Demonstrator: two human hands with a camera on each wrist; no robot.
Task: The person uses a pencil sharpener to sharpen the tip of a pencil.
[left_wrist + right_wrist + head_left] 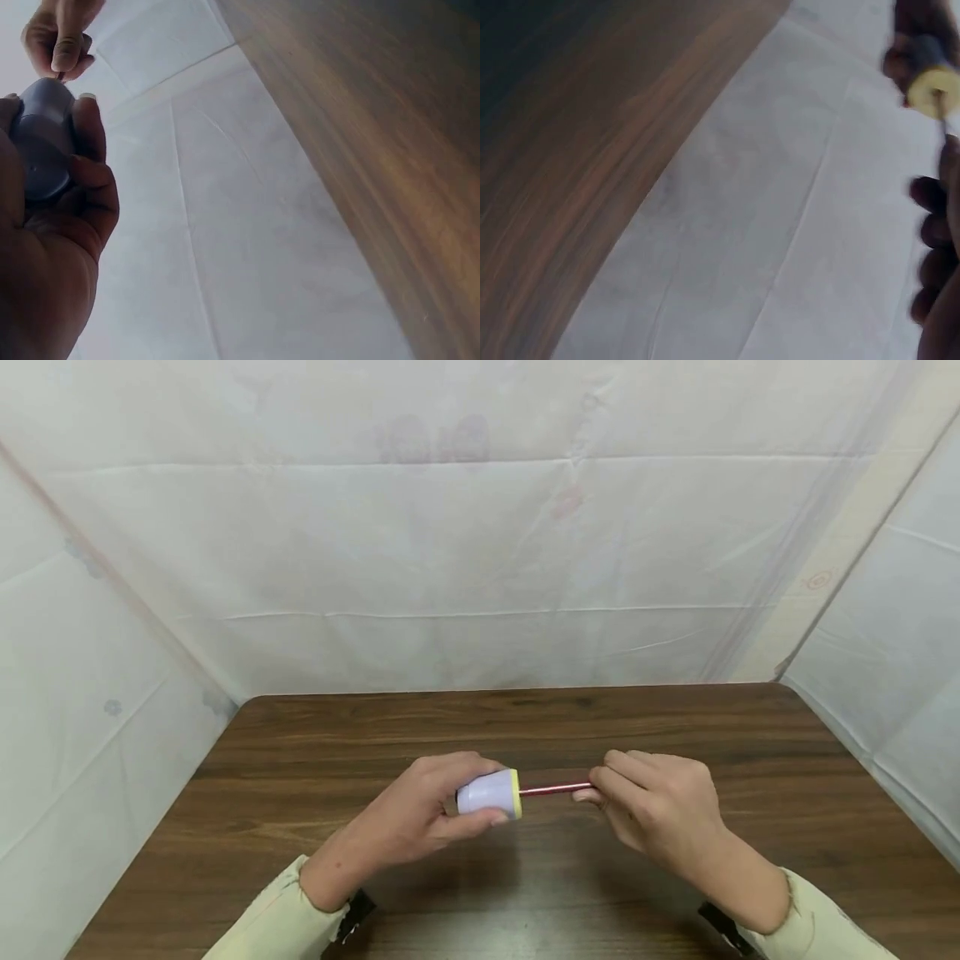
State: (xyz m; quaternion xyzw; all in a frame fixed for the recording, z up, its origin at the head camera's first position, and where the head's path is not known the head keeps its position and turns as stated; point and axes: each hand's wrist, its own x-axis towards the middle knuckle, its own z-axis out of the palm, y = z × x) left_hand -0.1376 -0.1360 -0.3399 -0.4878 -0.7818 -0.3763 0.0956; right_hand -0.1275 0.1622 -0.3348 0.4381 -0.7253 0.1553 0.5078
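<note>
My left hand (412, 810) grips a lavender pencil sharpener (484, 794) between thumb and fingers, its yellow end facing right. Out of that yellow face (924, 88) runs a thin dark red pencil (555, 789), with its tip hidden inside. The right hand (660, 802) pinches the pencil near its other end, thumb below and curled fingers above. Both hands hold these things up over the table. In the left wrist view the sharpener's rounded grey-looking body (46, 142) lies in the palm, fingers wrapped along its side.
A dark brown wood-grain table (337, 735) lies beneath the hands. Pale printed cloth (450, 543) hangs behind its far edge, and more cloth walls stand at left and right. Both forearms wear light sleeves (281, 914) with dark straps at the wrists.
</note>
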